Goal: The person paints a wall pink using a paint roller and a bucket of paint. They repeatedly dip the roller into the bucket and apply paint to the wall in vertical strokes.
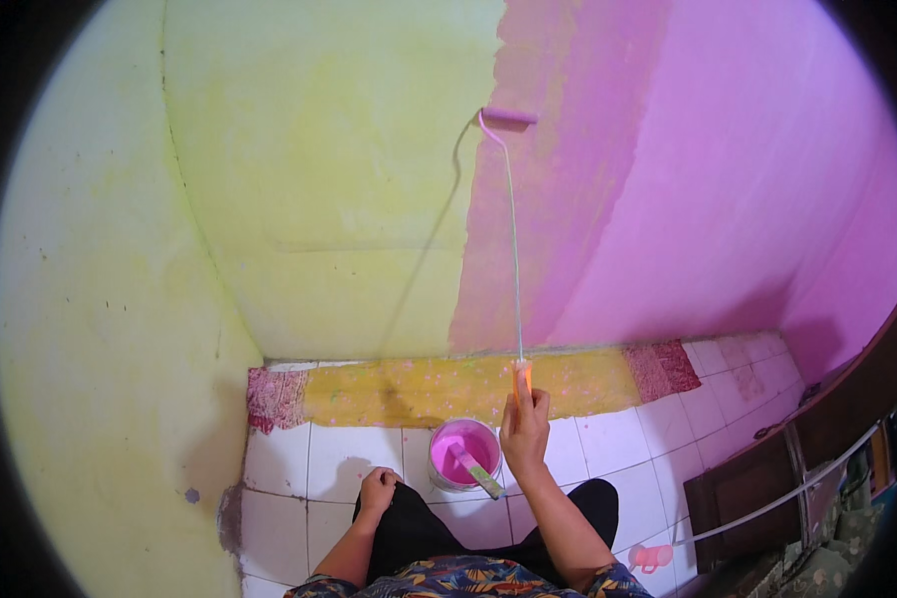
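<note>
My right hand grips the orange handle of a paint roller. Its long thin metal rod reaches up to a pink roller sleeve at the wall, over a freshly pink strip beside the yellow-green paint. My left hand rests on my left knee with its fingers curled and nothing visible in it. Between my knees and the wall stands a bucket of pink paint. A flat paint-smeared stick leans in it, one end over the rim.
A yellow cloth with red ends and pink spatters lies along the wall's base on white tiles. At right are dark wooden furniture, a pale curved tube and a pink plastic object. A yellowish side wall stands left.
</note>
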